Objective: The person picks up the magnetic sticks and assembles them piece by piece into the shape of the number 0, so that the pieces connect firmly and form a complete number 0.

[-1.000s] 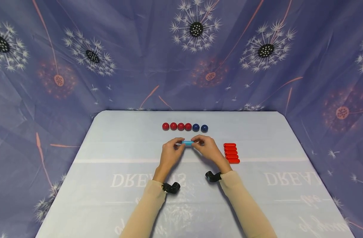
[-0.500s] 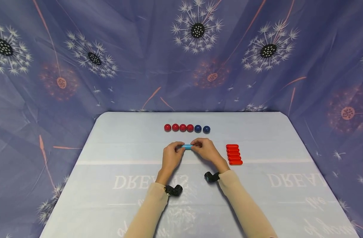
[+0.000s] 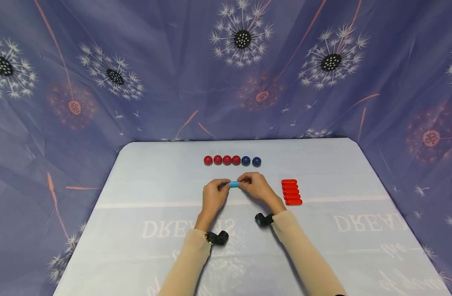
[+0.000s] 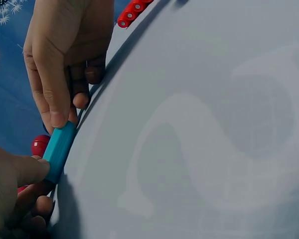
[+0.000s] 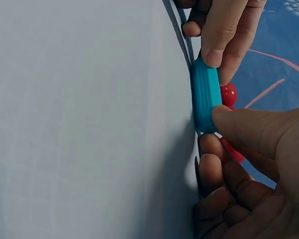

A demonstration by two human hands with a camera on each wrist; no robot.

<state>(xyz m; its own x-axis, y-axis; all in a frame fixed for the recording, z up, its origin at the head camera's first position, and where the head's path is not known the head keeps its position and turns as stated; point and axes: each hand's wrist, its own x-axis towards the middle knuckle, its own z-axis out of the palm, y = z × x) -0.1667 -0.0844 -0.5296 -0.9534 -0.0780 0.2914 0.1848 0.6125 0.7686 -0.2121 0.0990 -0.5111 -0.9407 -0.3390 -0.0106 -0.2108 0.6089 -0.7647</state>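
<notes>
A short light-blue magnetic rod (image 3: pixel 234 184) with grooved sides lies crosswise between both hands. My left hand (image 3: pixel 213 195) pinches its left end between thumb and fingers. The right hand (image 3: pixel 257 186) pinches the other end the same way. Close up in the left wrist view, the blue rod (image 4: pixel 60 149) shows its flat sides, and the right hand (image 4: pixel 60 59) reaches it from above. In the right wrist view the thumb of the right hand (image 5: pixel 259 154) presses near the rod's lower end. Whether the rod touches the table I cannot tell.
Behind the hands runs a row of balls, several red (image 3: pixel 227 160) and two dark blue (image 3: pixel 246 160). Right of the right hand lies a stack of several red rods (image 3: pixel 291 192), side by side, with round metallic ends. A patterned cloth (image 3: pixel 166 82) rises behind the white-covered table (image 3: pixel 137 172).
Both hands have come slightly closer to the body with the blue rod, and its grooves show less in the head view. The balls and red rods have stayed in place.
</notes>
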